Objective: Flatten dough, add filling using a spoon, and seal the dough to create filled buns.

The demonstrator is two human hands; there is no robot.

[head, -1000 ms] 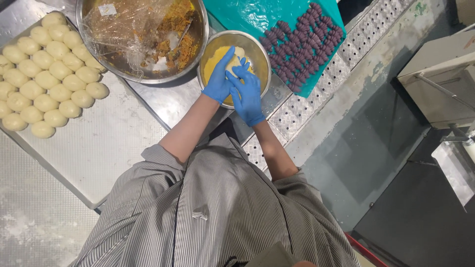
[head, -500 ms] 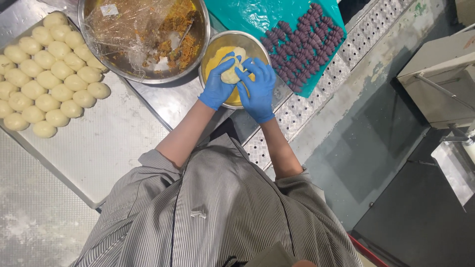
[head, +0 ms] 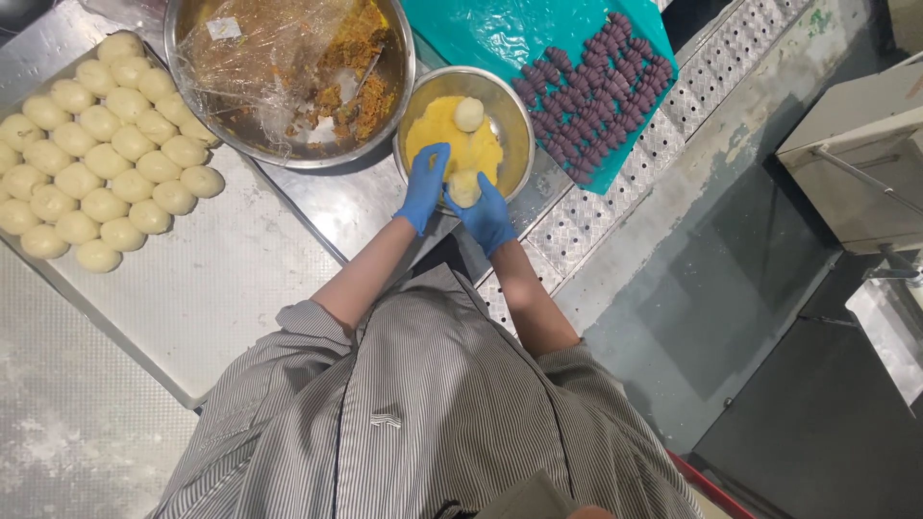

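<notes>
Both gloved hands meet at the small bowl's six o'clock rim: right hand cups a pale dough ball, fingers curled round it, left hand pressing alongside, fingers together. Shaping stage, I'd say; next comes setting it down gently

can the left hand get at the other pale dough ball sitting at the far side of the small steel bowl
Probably yes: the blue-gloved left hand is at the small steel bowl's near rim, and nothing lies between it and the pale dough ball.
</notes>
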